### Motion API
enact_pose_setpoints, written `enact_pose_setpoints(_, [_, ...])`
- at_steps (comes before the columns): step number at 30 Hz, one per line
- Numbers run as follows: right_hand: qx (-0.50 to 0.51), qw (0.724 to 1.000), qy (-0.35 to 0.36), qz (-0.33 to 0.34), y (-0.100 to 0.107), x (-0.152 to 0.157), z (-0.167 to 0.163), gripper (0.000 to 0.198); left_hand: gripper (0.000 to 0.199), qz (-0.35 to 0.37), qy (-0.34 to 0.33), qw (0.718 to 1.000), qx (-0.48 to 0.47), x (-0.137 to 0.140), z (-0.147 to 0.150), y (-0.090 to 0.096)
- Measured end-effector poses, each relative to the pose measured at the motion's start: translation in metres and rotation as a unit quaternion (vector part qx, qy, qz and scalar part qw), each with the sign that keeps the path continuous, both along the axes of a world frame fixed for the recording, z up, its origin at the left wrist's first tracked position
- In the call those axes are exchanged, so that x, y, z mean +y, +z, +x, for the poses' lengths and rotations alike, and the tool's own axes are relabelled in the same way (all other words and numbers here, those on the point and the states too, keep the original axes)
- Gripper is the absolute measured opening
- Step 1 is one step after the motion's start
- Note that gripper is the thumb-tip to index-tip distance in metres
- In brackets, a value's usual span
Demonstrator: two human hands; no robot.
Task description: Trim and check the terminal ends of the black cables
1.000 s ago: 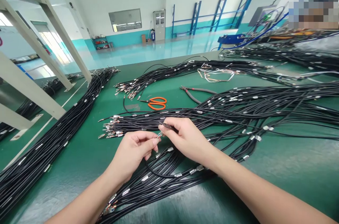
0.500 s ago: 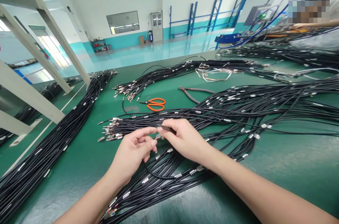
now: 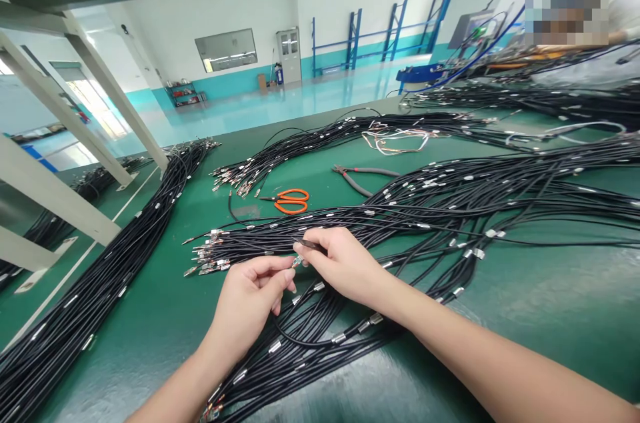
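Note:
My left hand [image 3: 255, 289] is closed, thumb and forefinger pinching the end of a black cable [image 3: 300, 341]. A small metal connector [image 3: 297, 261] shows at that end, just past the fingertips. From there the cable loops down under the hand and off to the right. My right hand [image 3: 345, 266] is closed round slim dark tweezers [image 3: 314, 246], whose pointed tip faces left, just above the connector. Its thumb and forefinger are close beside the left fingertips. Beneath both hands runs a bundle of black cables [image 3: 345, 216] with white labels and bare metal ends at the left.
Orange-handled scissors [image 3: 291, 201] and grey-handled cutting pliers [image 3: 367, 173] lie beyond my hands on the green table [image 3: 165, 316]. More cable bundles [image 3: 135, 236] run along the left and the back. Pale frame posts [image 3: 113, 99] stand at left. Another person is at the far right.
My left forefinger and thumb have closed more tightly at the connector. The right hand keeps the tweezers near it. The whole view has shifted slightly.

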State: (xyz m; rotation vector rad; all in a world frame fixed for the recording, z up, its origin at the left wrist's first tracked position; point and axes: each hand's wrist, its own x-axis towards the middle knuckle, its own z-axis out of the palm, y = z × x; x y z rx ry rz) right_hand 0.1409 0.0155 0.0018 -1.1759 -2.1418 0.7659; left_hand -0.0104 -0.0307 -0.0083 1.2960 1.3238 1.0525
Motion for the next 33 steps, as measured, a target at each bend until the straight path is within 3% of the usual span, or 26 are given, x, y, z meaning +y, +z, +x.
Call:
enact_pose_setpoints(10, [-0.001,1.000,0.000,0.001,-0.0025,0.0018,-0.0008,0.033,0.023,-0.022,0.003,1.000,-0.020,-0.0006,0.0002,-0.0006])
enact_pose_setpoints(18, [0.003,1.000,-0.002,0.006,-0.0063,0.0027,-0.0012,0.034,0.023,-0.045,-0.014,0.995,-0.088,0.0007,0.0002,-0.0013])
enact_pose_setpoints(33, [0.001,1.000,0.006,0.002,-0.0065,0.0029,-0.0010,0.035,0.019,-0.054,-0.037,0.994,-0.084,-0.0004,-0.0011,-0.0031])
